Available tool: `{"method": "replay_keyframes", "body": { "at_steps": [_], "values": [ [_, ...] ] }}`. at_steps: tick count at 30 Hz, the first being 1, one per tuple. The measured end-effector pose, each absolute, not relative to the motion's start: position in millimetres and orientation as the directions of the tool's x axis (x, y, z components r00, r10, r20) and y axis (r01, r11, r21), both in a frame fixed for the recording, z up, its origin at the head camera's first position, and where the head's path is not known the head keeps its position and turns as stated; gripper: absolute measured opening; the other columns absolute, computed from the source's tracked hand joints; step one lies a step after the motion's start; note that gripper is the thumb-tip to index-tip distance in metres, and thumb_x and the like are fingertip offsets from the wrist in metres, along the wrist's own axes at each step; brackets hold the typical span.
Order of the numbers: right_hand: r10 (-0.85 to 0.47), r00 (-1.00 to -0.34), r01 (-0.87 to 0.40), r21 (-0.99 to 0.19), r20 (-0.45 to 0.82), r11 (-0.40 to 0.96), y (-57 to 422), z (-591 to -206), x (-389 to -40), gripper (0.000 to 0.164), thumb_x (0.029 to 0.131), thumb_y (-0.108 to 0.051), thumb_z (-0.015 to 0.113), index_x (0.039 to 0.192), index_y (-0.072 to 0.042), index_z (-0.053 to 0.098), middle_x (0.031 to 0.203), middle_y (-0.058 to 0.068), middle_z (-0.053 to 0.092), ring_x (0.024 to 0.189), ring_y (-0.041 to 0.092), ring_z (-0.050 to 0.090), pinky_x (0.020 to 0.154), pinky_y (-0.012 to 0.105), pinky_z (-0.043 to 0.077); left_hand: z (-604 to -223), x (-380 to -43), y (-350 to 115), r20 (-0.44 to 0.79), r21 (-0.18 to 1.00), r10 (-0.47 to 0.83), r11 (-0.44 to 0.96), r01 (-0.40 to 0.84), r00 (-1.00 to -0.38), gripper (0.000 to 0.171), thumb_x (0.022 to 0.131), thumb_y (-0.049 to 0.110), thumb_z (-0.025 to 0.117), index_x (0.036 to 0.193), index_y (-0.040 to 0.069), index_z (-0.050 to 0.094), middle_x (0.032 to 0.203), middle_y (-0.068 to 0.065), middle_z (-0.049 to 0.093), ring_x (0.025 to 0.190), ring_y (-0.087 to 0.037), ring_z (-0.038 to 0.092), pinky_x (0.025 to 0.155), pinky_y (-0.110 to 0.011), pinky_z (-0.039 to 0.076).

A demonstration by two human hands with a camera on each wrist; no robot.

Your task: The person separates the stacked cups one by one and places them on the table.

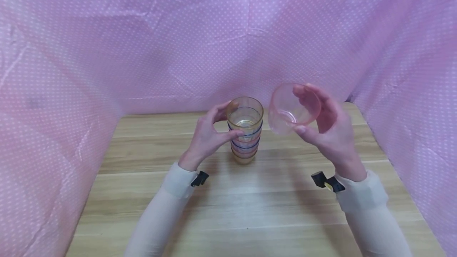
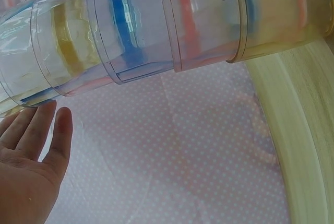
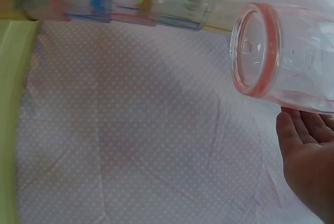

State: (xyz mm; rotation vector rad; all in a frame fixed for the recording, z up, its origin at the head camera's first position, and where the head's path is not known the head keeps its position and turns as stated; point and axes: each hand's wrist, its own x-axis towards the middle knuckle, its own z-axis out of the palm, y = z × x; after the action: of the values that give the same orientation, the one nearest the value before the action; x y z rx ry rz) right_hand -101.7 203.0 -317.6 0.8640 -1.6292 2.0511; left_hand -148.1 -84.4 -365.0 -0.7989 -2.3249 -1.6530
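The left hand gripped the cup stack; the right hand clasped a tilted pink cup, best kept level and well clear of the stack.

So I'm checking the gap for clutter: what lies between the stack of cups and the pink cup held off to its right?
Nothing: the head view shows only bare table and backdrop between the stack of cups and the pink cup.

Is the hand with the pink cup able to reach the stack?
Probably yes. The right hand holds the pink cup just beside the stack, with only air between; the left hand grips the stack's far side.
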Motion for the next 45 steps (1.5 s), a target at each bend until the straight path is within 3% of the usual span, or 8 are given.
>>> {"method": "replay_keyframes", "body": {
  "at_steps": [8,15,19,26,31,34,40,45],
  "values": [
    [-0.103,-0.805,-0.571,-0.81,0.585,-0.136,211.6,-348.4,-98.0,0.085,0.067,0.033,0.067,0.146,0.01,0.047,0.141,0.023,0.059,0.134,0.032,0.052,0.114,0.034,0.044,-365.8,-147.9,-84.8,0.433,0.827,0.319,0.231,0.512,-0.843,0.083,0.073,0.007,0.094,0.145,0.003,0.053,0.141,-0.005,0.065,0.111,-0.029,0.07,0.107,-0.043,0.052],
    [-0.099,-0.869,-0.484,-0.874,0.485,-0.037,219.3,-377.9,-99.4,0.082,0.072,0.03,0.07,0.147,0.006,0.048,0.143,0.017,0.059,0.13,0.027,0.053,0.114,0.029,0.044,-367.5,-148.6,-84.1,0.449,0.825,0.321,0.211,0.525,-0.834,0.083,0.073,0.007,0.094,0.145,0.004,0.053,0.141,-0.004,0.065,0.113,-0.027,0.07,0.105,-0.041,0.053],
    [-0.097,-0.9,-0.43,-0.902,0.425,0.038,224.5,-392.0,-100.8,0.079,0.074,0.026,0.074,0.146,0.005,0.048,0.144,0.02,0.056,0.131,0.024,0.053,0.114,0.025,0.043,-367.5,-147.7,-84.3,0.455,0.818,0.324,0.215,0.533,-0.829,0.081,0.074,0.007,0.094,0.145,0.004,0.053,0.141,-0.004,0.065,0.112,-0.027,0.07,0.105,-0.041,0.053],
    [-0.123,-0.929,-0.365,-0.921,0.349,0.14,233.5,-413.2,-102.2,0.078,0.078,0.019,0.078,0.147,0.003,0.044,0.145,0.006,0.057,0.134,0.017,0.051,0.116,0.021,0.04,-366.8,-146.0,-83.5,0.448,0.825,0.324,0.209,0.525,-0.833,0.081,0.074,0.005,0.093,0.145,0.003,0.053,0.141,-0.005,0.065,0.112,-0.028,0.07,0.105,-0.042,0.053],
    [-0.137,-0.943,-0.326,-0.921,0.302,0.212,240.5,-427.9,-103.3,0.08,0.079,0.015,0.081,0.147,0.005,0.041,0.148,0.02,0.053,0.134,0.011,0.05,0.115,0.016,0.039,-366.1,-144.7,-83.1,0.439,0.829,0.324,0.213,0.516,-0.838,0.081,0.074,0.005,0.093,0.145,0.004,0.054,0.141,-0.005,0.065,0.11,-0.029,0.07,0.106,-0.044,0.052],
    [-0.158,-0.948,-0.308,-0.919,0.276,0.244,244.4,-434.5,-103.8,0.083,0.079,0.013,0.082,0.149,0.006,0.038,0.149,0.027,0.049,0.137,0.016,0.05,0.115,0.015,0.038,-365.8,-144.6,-83.1,0.435,0.829,0.324,0.22,0.514,-0.84,0.081,0.074,0.006,0.094,0.145,0.004,0.054,0.142,-0.004,0.065,0.11,-0.029,0.07,0.106,-0.044,0.052],
    [-0.19,-0.959,-0.267,-0.902,0.212,0.341,250.4,-446.2,-104.9,0.086,0.081,0.001,0.086,0.152,0.003,0.039,0.15,0.025,0.051,0.139,0.038,0.047,0.111,0.009,0.037,-365.1,-144.0,-83.1,0.437,0.826,0.326,0.225,0.517,-0.839,0.082,0.074,0.006,0.094,0.145,0.004,0.054,0.142,-0.004,0.065,0.109,-0.029,0.071,0.105,-0.045,0.052],
    [-0.211,-0.962,-0.242,-0.898,0.173,0.368,254.3,-454.6,-106.0,0.084,0.081,-0.002,0.088,0.151,0.001,0.041,0.149,0.024,0.051,0.14,0.04,0.047,0.11,0.008,0.037,-365.2,-143.2,-83.1,0.437,0.827,0.323,0.222,0.517,-0.839,0.08,0.075,0.006,0.093,0.145,0.004,0.054,0.141,-0.005,0.065,0.107,-0.029,0.071,0.104,-0.045,0.053]
  ]
}}
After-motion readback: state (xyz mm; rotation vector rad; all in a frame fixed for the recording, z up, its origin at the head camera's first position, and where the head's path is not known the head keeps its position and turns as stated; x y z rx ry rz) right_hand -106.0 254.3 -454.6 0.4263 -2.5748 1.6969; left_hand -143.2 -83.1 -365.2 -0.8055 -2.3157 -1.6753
